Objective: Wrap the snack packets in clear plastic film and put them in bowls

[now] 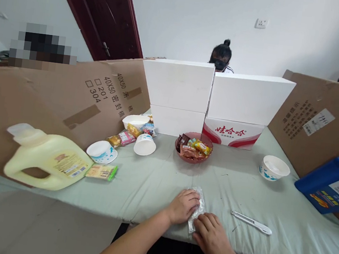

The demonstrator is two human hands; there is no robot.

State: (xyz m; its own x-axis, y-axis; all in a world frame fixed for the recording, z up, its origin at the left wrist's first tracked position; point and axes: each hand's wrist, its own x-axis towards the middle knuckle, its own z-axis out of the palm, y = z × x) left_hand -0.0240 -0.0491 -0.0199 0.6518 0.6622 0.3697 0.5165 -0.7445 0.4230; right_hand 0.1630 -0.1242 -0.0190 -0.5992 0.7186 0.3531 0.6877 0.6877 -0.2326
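At the table's near edge lies a crinkled, clear plastic packet [192, 225], flattened under both hands. My left hand [183, 206] covers its upper part, with the fingers curled over it. Lower on the right, my right hand [214, 236] grips the packet's side with bent fingers. What the packet contains cannot be made out. A slim white tool [251, 222], resembling a box cutter, rests to the right of my hands. Beyond them stands a reddish clear bowl [192, 158] of wrapped snacks [193, 147].
Left are a pale yellow jug [49, 161], a snack packet [101, 171] and paper bowls [145, 145]. Right are another paper bowl [274, 168] and a blue bottle [330, 186]. White boxes [180, 87] and cardboard panels [47, 91] wall the table. A person [222, 53] is behind.
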